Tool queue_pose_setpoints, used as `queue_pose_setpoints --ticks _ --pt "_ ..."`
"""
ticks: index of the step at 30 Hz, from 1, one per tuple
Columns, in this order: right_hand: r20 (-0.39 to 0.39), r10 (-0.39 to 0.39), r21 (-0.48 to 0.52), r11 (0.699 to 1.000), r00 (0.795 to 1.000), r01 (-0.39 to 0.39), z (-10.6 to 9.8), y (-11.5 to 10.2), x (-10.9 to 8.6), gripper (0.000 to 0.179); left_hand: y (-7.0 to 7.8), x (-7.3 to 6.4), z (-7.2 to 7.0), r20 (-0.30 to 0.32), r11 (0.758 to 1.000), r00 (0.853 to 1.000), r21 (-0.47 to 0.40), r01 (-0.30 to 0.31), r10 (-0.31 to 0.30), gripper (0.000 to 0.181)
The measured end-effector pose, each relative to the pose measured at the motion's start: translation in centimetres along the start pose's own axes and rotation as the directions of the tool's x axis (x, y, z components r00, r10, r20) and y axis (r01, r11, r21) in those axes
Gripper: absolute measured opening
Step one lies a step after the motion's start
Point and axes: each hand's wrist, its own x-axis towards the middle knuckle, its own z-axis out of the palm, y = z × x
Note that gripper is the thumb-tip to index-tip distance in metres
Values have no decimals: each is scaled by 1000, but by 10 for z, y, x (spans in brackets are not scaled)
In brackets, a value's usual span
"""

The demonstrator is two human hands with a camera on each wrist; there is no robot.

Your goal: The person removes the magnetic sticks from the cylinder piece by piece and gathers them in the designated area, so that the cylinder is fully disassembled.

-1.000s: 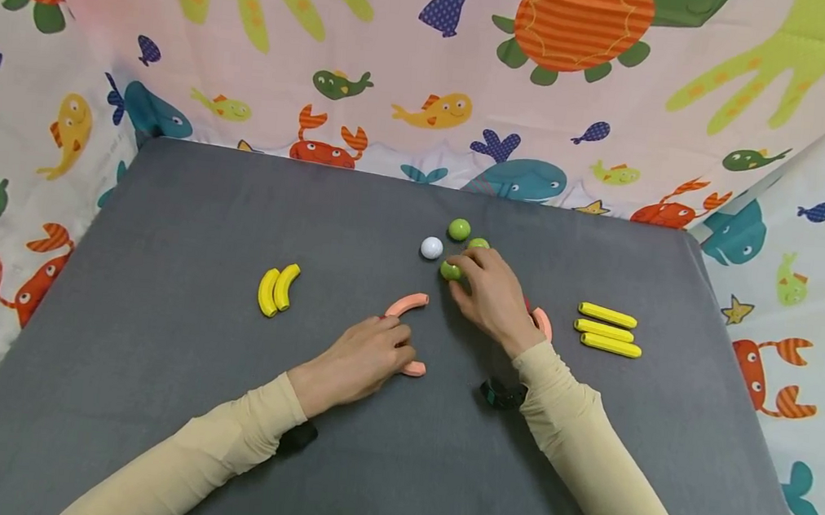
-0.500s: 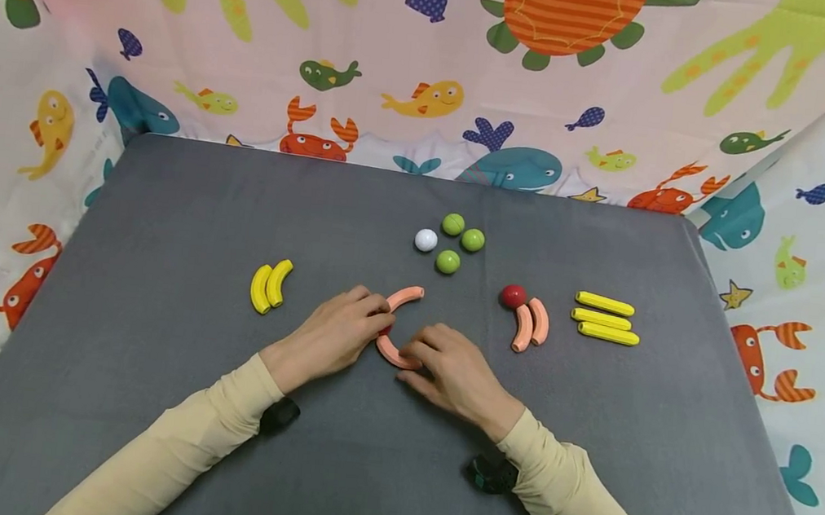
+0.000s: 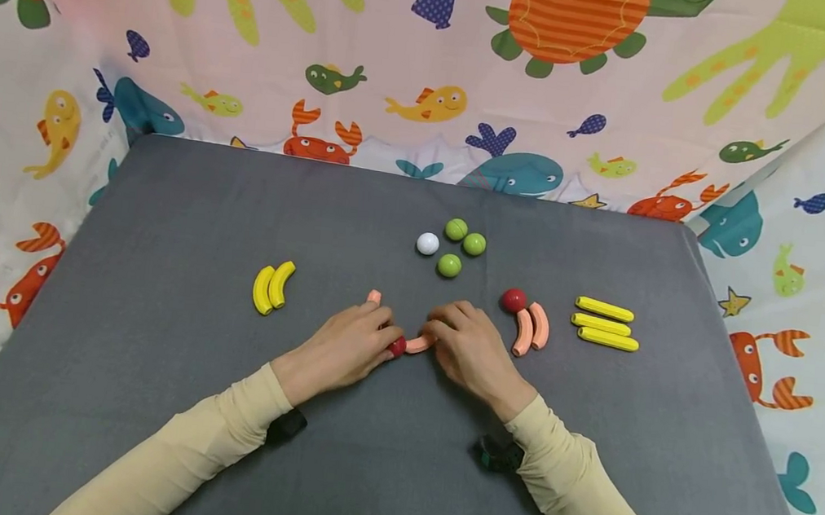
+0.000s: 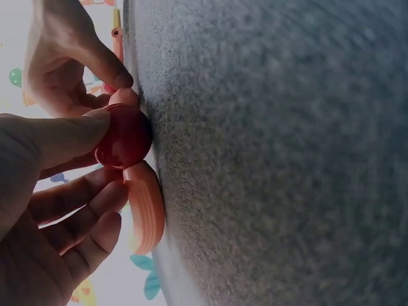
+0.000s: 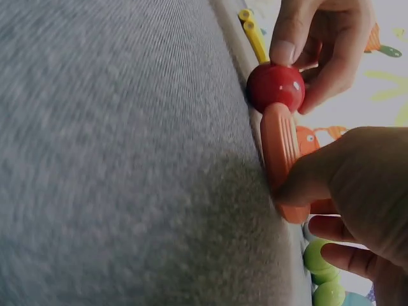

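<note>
My left hand pinches a glossy red ball between thumb and fingers, low over the grey cloth. One ribbed, curved salmon-pink stick meets the ball on its right side. Thumb and fingers of my right hand pinch the far end of that stick. From the ball's other side a second curved salmon-pink stick extends; in the head view the left hand covers most of it. Whether the sticks are fixed to the ball or only touch it, I cannot tell.
Two curved yellow sticks lie to the left. Several green balls and a white ball sit farther back. At right are another red ball, two salmon-pink sticks and straight yellow sticks.
The right hand has come from a green ball to the near salmon-pink stick. Since then, the ball and its sticks have turned, with that stick swinging away from me and now pointing right.
</note>
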Motion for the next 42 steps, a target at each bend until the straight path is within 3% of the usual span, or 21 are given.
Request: queue_pose_setpoints --ticks 7,15,22,28,32,35,38,40,42 --pt "-16 -40 -3 999 999 40 2 -6 2 18 -1 0 0 -17 1000 1000 -13 8 -8 12" --pt "-19 -30 -16 999 999 30 1 -9 -1 16 -3 0 -1 -17 999 1000 -35 5 -5 11" --pt "-15 -24 13 1000 1000 24 -2 -23 -8 16 -8 0 -3 -6 993 999 -102 52 -53 14" --pt "27 -109 68 992 994 107 3 -49 -7 19 -11 1 -1 18 989 996 -117 86 -84 28" --pt "22 -143 90 986 989 141 3 -54 -1 18 -10 3 0 42 984 993 -136 118 -113 31" --pt "-37 -87 81 993 995 90 -1 -45 5 17 -8 3 0 65 972 978 -117 204 -198 23" --pt "-80 -1 75 997 997 7 -3 -31 10 20 -4 1 -4 137 940 942 -107 323 -308 27" --pt "-76 36 57 998 996 -32 -3 -23 12 24 -1 1 -6 197 924 919 -109 366 -340 32" --pt "-51 52 35 998 997 -51 -2 -17 12 27 1 0 -6 245 920 909 -117 374 -338 32"
